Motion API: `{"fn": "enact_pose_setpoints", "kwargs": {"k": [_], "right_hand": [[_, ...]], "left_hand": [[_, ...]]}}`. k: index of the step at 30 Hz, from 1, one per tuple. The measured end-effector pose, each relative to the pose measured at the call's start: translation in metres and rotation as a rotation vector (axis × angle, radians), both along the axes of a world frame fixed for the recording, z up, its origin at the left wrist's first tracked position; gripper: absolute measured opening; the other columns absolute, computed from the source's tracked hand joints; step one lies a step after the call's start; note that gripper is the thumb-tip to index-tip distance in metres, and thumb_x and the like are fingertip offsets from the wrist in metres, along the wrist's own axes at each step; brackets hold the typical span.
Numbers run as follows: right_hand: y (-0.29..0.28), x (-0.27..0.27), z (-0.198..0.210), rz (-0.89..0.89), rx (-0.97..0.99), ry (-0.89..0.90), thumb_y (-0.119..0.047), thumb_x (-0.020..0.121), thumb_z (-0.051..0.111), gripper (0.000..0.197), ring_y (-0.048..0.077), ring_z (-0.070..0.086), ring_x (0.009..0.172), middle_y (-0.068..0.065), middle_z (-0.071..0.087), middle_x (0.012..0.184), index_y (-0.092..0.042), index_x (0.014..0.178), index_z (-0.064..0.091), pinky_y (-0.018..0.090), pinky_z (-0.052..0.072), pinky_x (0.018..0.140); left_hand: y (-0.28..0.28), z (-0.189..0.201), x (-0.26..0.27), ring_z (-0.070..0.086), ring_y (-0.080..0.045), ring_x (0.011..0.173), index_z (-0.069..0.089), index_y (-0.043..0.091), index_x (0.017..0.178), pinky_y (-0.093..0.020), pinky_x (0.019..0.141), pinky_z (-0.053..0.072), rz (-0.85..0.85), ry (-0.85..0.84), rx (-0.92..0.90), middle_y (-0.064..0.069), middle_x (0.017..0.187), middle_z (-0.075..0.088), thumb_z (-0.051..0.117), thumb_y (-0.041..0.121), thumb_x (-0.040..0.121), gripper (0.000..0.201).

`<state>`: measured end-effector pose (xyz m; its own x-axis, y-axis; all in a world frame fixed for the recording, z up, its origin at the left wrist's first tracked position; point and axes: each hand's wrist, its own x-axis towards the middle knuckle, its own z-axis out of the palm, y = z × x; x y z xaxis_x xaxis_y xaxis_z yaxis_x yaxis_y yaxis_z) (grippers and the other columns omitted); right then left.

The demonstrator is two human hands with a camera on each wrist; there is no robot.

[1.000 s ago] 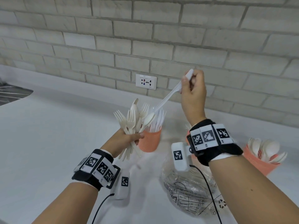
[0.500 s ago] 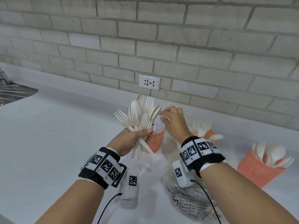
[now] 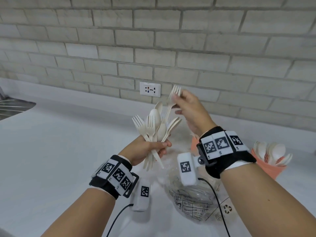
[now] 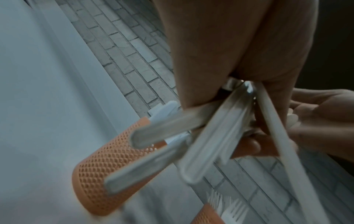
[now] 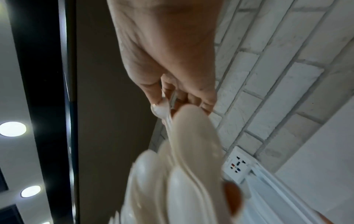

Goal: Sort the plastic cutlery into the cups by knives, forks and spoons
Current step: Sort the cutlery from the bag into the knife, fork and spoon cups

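- Left grip (image 3: pixel 147 147) clenches a bundle of cream plastic forks and spoons (image 3: pixel 154 129) above the white bench (image 3: pixel 59 151).
- Right grip (image 3: pixel 189 108) pinches one cream plastic fork (image 3: pixel 172 98), lifted above the bundle.
- Orange mesh cup of spoons (image 3: pixel 270 166) stands at the bench's right edge.

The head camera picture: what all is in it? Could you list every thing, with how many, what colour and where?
bundle of cutlery: one mixed bunch of forks and spoons, cream, in the left hand
fork: one, cream, pinched by the right hand above the bundle
cup of spoons: one, orange, far right on the counter
second cup: one, orange, mostly hidden behind the right wrist
plastic bag: one, clear, printed, below the right wrist
socket: one, white, on the brick wall
counter: white
hands: left hand, right hand, each wrist with a black band
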<state>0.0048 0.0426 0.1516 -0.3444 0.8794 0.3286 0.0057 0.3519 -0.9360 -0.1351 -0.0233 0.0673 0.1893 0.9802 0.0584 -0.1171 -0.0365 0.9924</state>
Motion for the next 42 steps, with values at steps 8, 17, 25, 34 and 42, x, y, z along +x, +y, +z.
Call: {"fn": "enact_pose_setpoints", "kwargs": {"k": [8, 17, 25, 34, 42], "right_hand": [[-0.047, 0.027, 0.036, 0.103, 0.395, 0.245, -0.020, 0.099, 0.039, 0.016, 0.005, 0.042, 0.050, -0.003, 0.045, 0.063, -0.022, 0.085, 0.047, 0.017, 0.038, 0.046], [-0.063, 0.043, -0.032, -0.184, 0.229, -0.467, -0.031, 0.066, 0.082, 0.050, 0.011, 0.049, 0.064, 0.000, 0.052, 0.080, -0.015, 0.093, 0.043, 0.020, 0.037, 0.049], [-0.061, 0.071, -0.049, -0.265, 0.272, -0.308, -0.024, 0.081, 0.065, 0.030, 0.028, 0.056, 0.073, 0.017, 0.060, 0.081, 0.004, 0.080, 0.053, 0.031, 0.043, 0.063], [-0.047, 0.114, -0.050, -0.249, -0.007, -0.078, -0.019, 0.087, 0.048, 0.030, 0.021, 0.049, 0.065, 0.013, 0.050, 0.069, 0.011, 0.084, 0.051, 0.039, 0.043, 0.061], [-0.057, 0.127, -0.058, -0.217, 0.167, -0.241, -0.019, 0.083, 0.067, 0.032, 0.003, 0.043, 0.049, -0.010, 0.042, 0.057, -0.018, 0.063, 0.042, 0.011, 0.033, 0.048]], "left_hand": [[-0.005, 0.002, 0.031, 0.052, -0.010, 0.049, 0.057, 0.003, 0.083, -0.019, 0.053, 0.044, 0.071, 0.058, -0.031, 0.005, 0.059, 0.063, 0.059, 0.004, 0.086, 0.005], [-0.007, 0.016, 0.092, 0.050, -0.023, 0.063, 0.054, 0.011, 0.076, -0.032, 0.061, 0.040, 0.355, 0.246, 0.083, -0.007, 0.062, 0.053, 0.046, 0.005, 0.093, 0.020], [-0.009, 0.015, 0.130, 0.057, -0.004, 0.066, 0.041, 0.005, 0.104, -0.015, 0.053, 0.046, 0.449, 0.187, 0.193, -0.002, 0.080, 0.053, 0.063, 0.008, 0.080, 0.033], [-0.015, 0.013, 0.163, 0.061, -0.007, 0.070, 0.038, 0.009, 0.123, -0.016, 0.055, 0.049, 0.246, 0.092, 0.097, -0.005, 0.088, 0.059, 0.066, -0.009, 0.075, 0.058], [-0.014, 0.003, 0.180, 0.064, -0.023, 0.073, 0.041, 0.005, 0.114, -0.019, 0.050, 0.044, 0.446, 0.372, 0.163, -0.001, 0.082, 0.057, 0.066, 0.007, 0.079, 0.044]]}}
